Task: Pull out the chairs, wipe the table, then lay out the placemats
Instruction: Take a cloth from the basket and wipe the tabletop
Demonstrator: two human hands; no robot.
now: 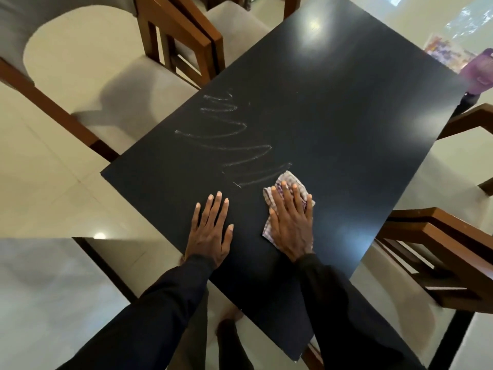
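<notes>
The small crumpled cloth of white and purple checked fabric (292,181) lies flat on the matte black rectangular tabletop (346,116), near the edge closest to the person and a little right of centre. The right hand (292,225) rests on top of it, palm down, pressing it to the surface. The fingers (286,193) are straight and slightly spread, not curled round the fabric. The cloth shows beyond the fingertips at its far end, past the little finger on the right, and under the thumb side of the palm at the lower left.

Touching the cloth's far left corner is the near end of a white chalky zigzag scribble (232,140), which runs away from the hand in widening and narrowing loops toward the table's left edge.

The left hand (210,231) lies just beside the right, apart from the cloth, flat on the bare table with fingers straight and spread, holding nothing. Both arms wear dark sleeves.

A brown wooden chair with a pale grey cushioned seat (120,84) stands off the table's left side, another (234,25) is at the far left corner, and a wooden-armed chair (453,252) stands at the right. The floor is glossy pale tile (53,182).
</notes>
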